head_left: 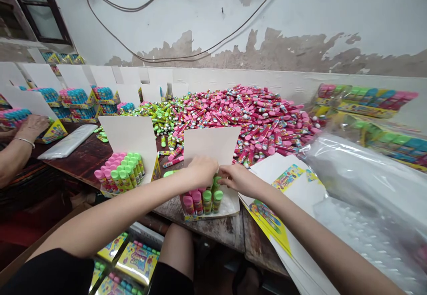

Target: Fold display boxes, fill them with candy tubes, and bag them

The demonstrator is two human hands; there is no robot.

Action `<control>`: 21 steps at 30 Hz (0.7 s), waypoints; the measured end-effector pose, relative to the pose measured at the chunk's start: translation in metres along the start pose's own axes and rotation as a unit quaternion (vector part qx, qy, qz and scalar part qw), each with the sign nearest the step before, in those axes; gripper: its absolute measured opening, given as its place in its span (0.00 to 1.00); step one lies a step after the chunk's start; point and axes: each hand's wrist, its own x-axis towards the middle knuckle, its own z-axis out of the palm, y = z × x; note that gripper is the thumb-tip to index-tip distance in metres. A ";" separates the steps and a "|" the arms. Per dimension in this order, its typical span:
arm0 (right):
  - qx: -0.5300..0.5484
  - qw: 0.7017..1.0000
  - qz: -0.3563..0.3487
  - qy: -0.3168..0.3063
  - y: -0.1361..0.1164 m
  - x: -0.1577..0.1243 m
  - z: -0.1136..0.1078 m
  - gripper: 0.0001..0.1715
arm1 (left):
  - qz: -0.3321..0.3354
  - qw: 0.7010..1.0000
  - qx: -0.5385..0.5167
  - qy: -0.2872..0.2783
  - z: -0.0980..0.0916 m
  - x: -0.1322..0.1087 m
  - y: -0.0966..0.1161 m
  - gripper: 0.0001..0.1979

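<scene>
An open white display box with its back flap raised stands in front of me, holding pink-capped tubes and green-capped tubes in rows. My left hand is over the box with its fingers curled downward; what they hold is hidden. From the right, my right hand reaches in, thumb and fingers closed at a green-capped tube towards the back. Left of it stands a second box, filled with upright pink- and green-capped tubes.
Behind the boxes lies a big heap of pink tubes beside green ones. Flat printed cardboard and clear plastic lie right. Wrapped boxes sit below the table. A co-worker's hand touches a box at left.
</scene>
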 end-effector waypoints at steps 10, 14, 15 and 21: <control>0.223 0.974 -0.013 0.043 -0.036 -0.031 -0.017 0.20 | 0.035 0.715 -0.601 0.356 -0.031 -0.017 0.006 0.17; 0.308 0.950 0.005 0.058 -0.051 -0.035 -0.001 0.20 | -0.020 0.496 -0.781 0.379 -0.026 -0.024 0.023 0.13; 0.327 0.944 0.009 0.045 -0.053 -0.035 0.002 0.21 | -0.032 0.456 -0.805 0.378 -0.023 -0.024 0.024 0.13; 0.298 0.946 0.051 0.119 -0.040 -0.038 -0.017 0.28 | -0.058 0.524 -0.615 0.587 -0.018 -0.017 -0.038 0.13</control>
